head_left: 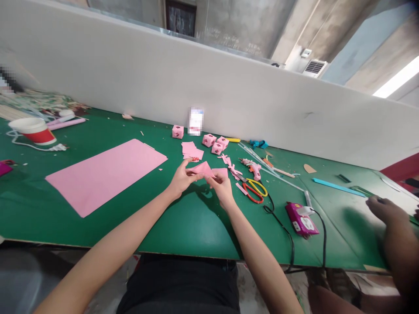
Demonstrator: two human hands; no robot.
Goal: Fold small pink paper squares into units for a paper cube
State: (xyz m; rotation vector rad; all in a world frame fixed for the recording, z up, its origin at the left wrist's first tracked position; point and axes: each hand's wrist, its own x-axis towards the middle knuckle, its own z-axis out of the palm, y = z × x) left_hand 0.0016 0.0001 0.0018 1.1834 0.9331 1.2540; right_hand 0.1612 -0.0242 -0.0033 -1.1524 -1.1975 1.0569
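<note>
A small folded piece of pink paper is held between both hands above the green table. My left hand pinches its left side, with thumb and fingers closed on it. At its right lower corner, my right hand grips the same paper. Just behind the hands lie several small pink paper squares. Pink paper cubes with cut openings stand farther back, among them one cube apart from a cluster. To the right are scissors with red and yellow handles, beside pink paper strips.
A large pink sheet lies left. Right are a pink glue gun, its black cord and a magenta power strip. A phone leans against the white partition. A paper cup stands far left; another person's hand is right.
</note>
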